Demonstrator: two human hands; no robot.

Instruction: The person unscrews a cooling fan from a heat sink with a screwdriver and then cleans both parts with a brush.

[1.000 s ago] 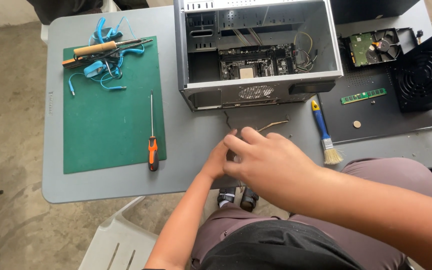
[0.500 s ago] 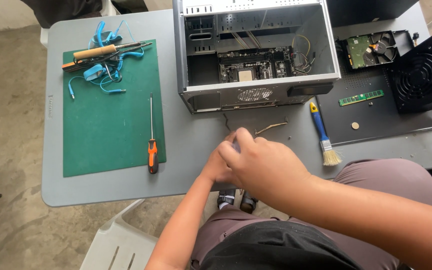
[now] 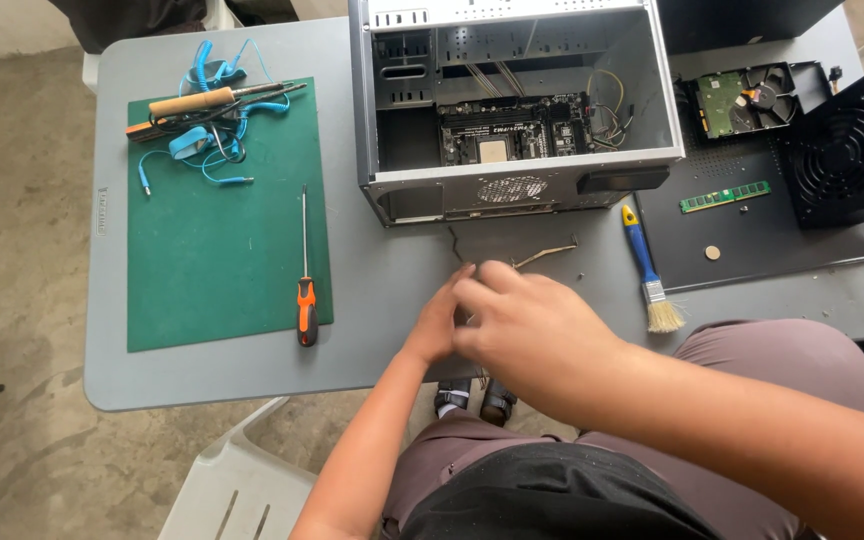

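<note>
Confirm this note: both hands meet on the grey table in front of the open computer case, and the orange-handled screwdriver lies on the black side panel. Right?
Not quite. In the head view the orange-handled screwdriver lies along the right edge of the green mat, not on the black side panel. The rest stands.

Bare forearms, no sleeves; mauve trousers, black top, dark sandals.

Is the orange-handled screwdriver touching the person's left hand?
Apart. The head view shows the screwdriver lying on the edge of the green mat, with bare grey table between it and the left hand.
</note>
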